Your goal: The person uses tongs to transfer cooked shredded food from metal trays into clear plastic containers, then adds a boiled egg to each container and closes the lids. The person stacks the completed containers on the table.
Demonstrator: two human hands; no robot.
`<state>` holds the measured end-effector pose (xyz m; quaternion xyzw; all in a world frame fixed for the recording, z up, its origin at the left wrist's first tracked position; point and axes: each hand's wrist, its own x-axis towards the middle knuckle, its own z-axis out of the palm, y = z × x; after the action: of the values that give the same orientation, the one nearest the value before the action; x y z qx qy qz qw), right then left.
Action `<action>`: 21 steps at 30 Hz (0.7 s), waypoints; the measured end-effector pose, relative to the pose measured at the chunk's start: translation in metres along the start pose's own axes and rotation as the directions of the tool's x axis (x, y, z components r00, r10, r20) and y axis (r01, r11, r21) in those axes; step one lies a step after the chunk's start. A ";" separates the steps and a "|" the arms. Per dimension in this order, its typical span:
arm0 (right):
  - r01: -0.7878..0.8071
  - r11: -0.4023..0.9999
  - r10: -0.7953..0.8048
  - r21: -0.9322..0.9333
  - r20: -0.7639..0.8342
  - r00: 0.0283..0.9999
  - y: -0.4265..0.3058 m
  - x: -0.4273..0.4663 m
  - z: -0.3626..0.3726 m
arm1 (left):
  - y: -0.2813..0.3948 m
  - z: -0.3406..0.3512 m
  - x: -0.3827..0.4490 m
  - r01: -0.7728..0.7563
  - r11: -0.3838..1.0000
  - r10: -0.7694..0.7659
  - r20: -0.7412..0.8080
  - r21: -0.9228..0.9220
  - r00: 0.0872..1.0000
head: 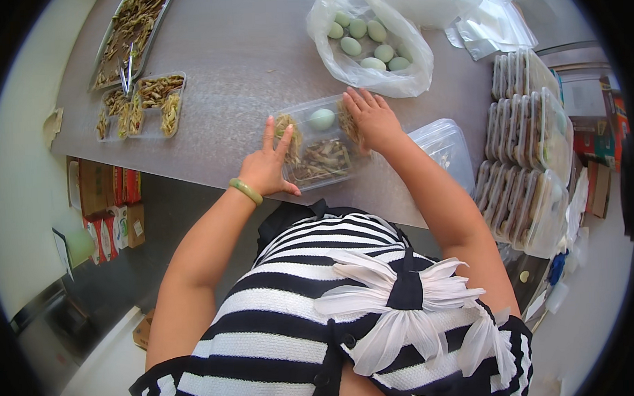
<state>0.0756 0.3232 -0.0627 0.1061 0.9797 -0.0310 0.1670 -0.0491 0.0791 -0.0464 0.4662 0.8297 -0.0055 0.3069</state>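
Note:
A clear plastic food container lies before me on the metal table, a pale green egg and portions of shredded food in its compartments. A clear cover seems to lie over it. My left hand, a green bangle at its wrist, rests spread at the container's left edge, thumb at the near corner. My right hand lies on its right side, fingers at the far corner. Beyond it an open plastic bag holds several pale green eggs. Clear lids or empty containers lie stacked beside my right forearm.
Stacks of filled, closed containers stand at the right. At the left are two partly filled containers with metal tongs and a metal tray of shredded food. Plastic bags lie at the far right. The table's near edge runs before me.

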 end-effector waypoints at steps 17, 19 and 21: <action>0.241 0.968 -0.229 -0.073 0.150 0.962 -0.001 0.032 -0.001 | 0.003 -0.015 0.010 -0.054 0.993 0.041 0.128 0.102 0.991; 0.234 0.968 -0.214 -0.086 0.197 0.957 -0.004 0.035 -0.007 | -0.001 -0.016 0.012 -0.072 0.992 0.061 0.110 0.102 0.992; 0.247 0.967 -0.255 0.064 0.238 0.937 -0.010 0.043 -0.014 | -0.001 -0.017 0.010 -0.080 0.993 0.070 0.099 0.092 0.993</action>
<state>0.0292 0.3229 -0.0639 -0.0215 0.9566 -0.0810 0.2793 -0.0622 0.0912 -0.0377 0.5103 0.7947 -0.0560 0.3238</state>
